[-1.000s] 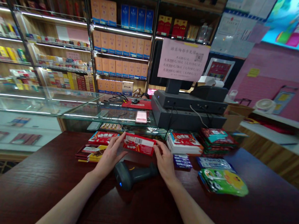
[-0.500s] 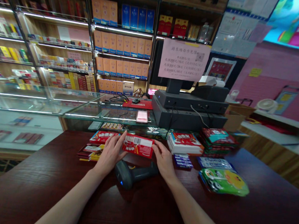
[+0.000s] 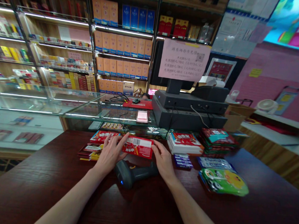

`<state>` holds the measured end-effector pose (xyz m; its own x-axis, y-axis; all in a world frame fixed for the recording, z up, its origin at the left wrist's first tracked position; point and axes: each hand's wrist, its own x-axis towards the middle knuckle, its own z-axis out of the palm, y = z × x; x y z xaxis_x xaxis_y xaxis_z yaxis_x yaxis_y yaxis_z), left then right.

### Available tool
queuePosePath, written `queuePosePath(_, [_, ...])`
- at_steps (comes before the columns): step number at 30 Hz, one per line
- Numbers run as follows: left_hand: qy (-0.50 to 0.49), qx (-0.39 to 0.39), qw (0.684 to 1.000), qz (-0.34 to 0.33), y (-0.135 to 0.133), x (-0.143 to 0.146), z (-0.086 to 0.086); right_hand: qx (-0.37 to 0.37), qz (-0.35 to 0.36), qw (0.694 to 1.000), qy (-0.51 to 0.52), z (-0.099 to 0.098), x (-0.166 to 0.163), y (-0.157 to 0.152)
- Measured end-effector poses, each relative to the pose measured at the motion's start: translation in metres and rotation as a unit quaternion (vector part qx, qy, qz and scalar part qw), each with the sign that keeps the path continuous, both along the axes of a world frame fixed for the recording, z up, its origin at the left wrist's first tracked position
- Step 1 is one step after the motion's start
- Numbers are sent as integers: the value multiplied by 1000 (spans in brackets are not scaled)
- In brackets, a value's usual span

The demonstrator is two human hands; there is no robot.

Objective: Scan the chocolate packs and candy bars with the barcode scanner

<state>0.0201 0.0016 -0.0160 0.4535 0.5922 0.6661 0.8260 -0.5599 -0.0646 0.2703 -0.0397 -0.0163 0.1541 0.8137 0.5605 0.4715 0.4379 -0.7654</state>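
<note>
A flat red snack box (image 3: 139, 147) with a barcode on its upward face is held between my two hands above the dark wooden counter. My left hand (image 3: 111, 153) grips its left end between thumb and index finger, other fingers raised. At the right end, my right hand (image 3: 163, 160) pinches the edge. Just below the box lies a dark grey barcode scanner (image 3: 132, 175) with a lit blue light, its handle reaching toward my right hand. Behind my left hand are another red box (image 3: 101, 136) and several flat red and yellow packets (image 3: 90, 151).
To the right are stacked red-and-white boxes (image 3: 184, 143), dark red packs (image 3: 217, 140), purple-blue packets (image 3: 183, 161) and a green pouch (image 3: 223, 182). A glass display case (image 3: 88, 113) borders the counter's far side, with a cash register and monitor (image 3: 191, 106) on it.
My left hand's fingers have shifted slightly, and the box is tilted a little differently. My right hand, the scanner and the surrounding goods look the same.
</note>
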Motion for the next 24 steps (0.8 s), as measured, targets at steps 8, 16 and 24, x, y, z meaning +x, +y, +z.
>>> queuePosePath(8, [-18, 24, 1000, 1, -5, 1, 7, -22, -2, 1000, 16, 0, 1, -1])
queuePosePath(16, [-15, 13, 1000, 15, -9, -4, 19, -20, 12, 999, 39, -1, 2, 0])
queuePosePath(24, [-25, 37, 997, 68, -3, -20, 20, 9, 97, 990, -104, 0, 9, -14])
